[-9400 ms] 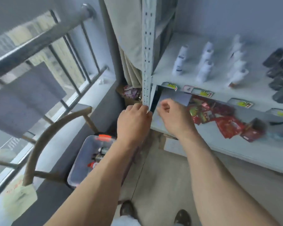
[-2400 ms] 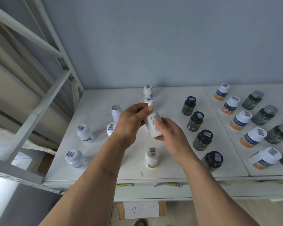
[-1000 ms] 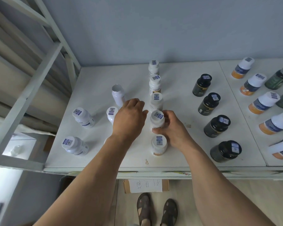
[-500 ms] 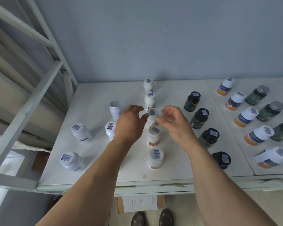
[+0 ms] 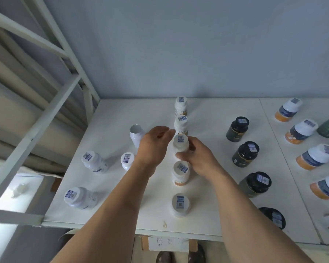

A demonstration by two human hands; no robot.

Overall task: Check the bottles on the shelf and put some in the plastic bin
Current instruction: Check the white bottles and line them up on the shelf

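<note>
**Right hand on mid-column bottle, tight row: knock-over risk**

Right hand (image 5: 199, 160) has thumb and fingers curled round the third white bottle (image 5: 180, 147) in the centre column, gripping its body below the cap. The bottle looks upright, apparently at shelf level; whether it is lifted cannot be told. Left hand (image 5: 153, 145) sits just beside it on the left, fingers loosely bent, holding nothing; whether its fingertips touch the bottle cannot be told.

Risks, judged from the layout:
- Column is closely spaced. The bottle behind (image 5: 181, 125) and the bottle in front (image 5: 180, 173) stand just beside the gripped one; a tilt on lift or a wrist swing could tip either.
- Right forearm passes close over the front bottle (image 5: 180, 205) near the shelf (image 5: 110, 205) edge. Pulling back low could sweep it off the front.
- Left forearm runs next to a small white bottle (image 5: 127, 160); same sweep risk on withdrawal.
- Open bottle (image 5: 136, 134) has no cap and stands just left of the left hand; a bump could spill whatever is inside.
- The grip sits under the cap; if the cap is loose, it may not hold.

Hidden or unclear:
- Plastic bin not in view; drop path unknown.
- Lower half of the gripped bottle and its label are behind the right hand.
- Contents of the open bottle not visible.
- Dark bottles (image 5: 245, 153) and orange-banded bottles (image 5: 315, 155) on the right are partly cut off at the frame edge.
- Label text too small to read; hands are slightly blurred.
</note>
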